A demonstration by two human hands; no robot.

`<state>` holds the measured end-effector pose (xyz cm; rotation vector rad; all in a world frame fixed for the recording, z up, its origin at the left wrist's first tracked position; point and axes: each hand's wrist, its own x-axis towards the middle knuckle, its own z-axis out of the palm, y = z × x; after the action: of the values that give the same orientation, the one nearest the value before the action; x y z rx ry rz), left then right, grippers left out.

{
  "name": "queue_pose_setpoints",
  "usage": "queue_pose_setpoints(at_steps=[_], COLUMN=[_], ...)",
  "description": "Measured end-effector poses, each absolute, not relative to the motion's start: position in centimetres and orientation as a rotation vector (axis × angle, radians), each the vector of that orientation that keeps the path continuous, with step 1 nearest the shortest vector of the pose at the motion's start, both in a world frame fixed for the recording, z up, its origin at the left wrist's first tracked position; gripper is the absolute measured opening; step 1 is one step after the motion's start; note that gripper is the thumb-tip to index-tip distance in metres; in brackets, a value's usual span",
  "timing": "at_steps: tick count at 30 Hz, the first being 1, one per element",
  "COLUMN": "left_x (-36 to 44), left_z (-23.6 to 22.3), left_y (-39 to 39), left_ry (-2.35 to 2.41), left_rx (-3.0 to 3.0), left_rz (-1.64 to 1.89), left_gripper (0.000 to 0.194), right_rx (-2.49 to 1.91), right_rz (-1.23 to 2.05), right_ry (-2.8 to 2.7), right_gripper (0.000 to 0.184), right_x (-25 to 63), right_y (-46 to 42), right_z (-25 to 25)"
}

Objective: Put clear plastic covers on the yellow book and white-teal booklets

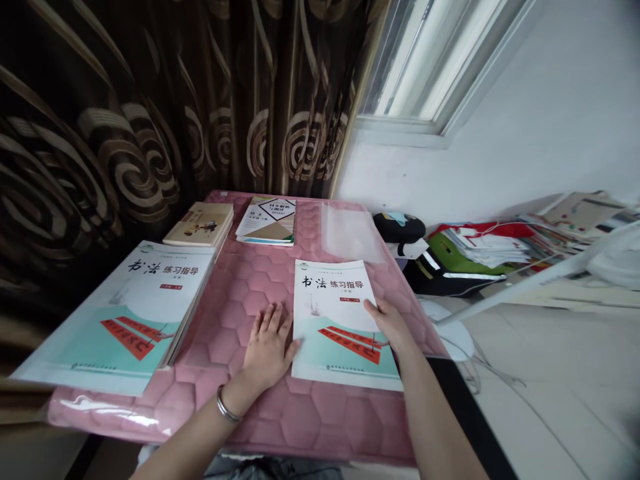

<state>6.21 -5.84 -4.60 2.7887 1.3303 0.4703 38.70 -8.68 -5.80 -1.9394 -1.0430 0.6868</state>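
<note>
A calligraphy workbook (333, 307) lies closed before me, its white and teal cover printed with red strips and Chinese characters. My right hand (393, 323) grips its right edge, the fingertips on the cover; the rest of the fingers is partly hidden. My left hand (270, 343) rests palm down with fingers spread on the pink padded tabletop (310, 417), its thumb close to the workbook's left edge. Farther left, a second workbook with a matching cover (145, 300) tops a stack of books and hangs over the table's left side.
At the back lie a tan book (200, 223) and a small pile of exercise books (267, 219). A translucent plastic sheet (353, 233) covers the back right. Beyond the right edge stand a black pencil case (399, 228), a green bag with papers (450, 257) and a white lamp (525, 287).
</note>
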Motion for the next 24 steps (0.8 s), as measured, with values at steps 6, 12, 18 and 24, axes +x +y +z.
queue_pose_setpoints(at_steps=[6, 12, 18, 24], left_x=[6.3, 5.7, 5.0, 5.1], left_z=[-4.7, -4.0, -4.2, -4.6], left_y=[-5.6, -6.3, -8.6, -8.7], left_ry=[1.32, 1.167, 0.907, 0.915], left_rx=[2.814, 2.876, 2.964, 2.984], left_rz=[0.48, 0.483, 0.436, 0.468], left_gripper=[0.052, 0.059, 0.08, 0.07], right_rx=[-1.934, -1.978, -1.886, -1.871], right_rz=[0.554, 0.568, 0.644, 0.672], right_ry=[-1.071, -1.049, -0.984, -0.97], right_gripper=[0.047, 0.046, 0.045, 0.042], right_x=[38.0, 37.9, 37.9, 37.9], right_y=[-8.8, -8.8, -9.0, -9.4], right_z=[-5.3, -5.2, -4.8, -4.1])
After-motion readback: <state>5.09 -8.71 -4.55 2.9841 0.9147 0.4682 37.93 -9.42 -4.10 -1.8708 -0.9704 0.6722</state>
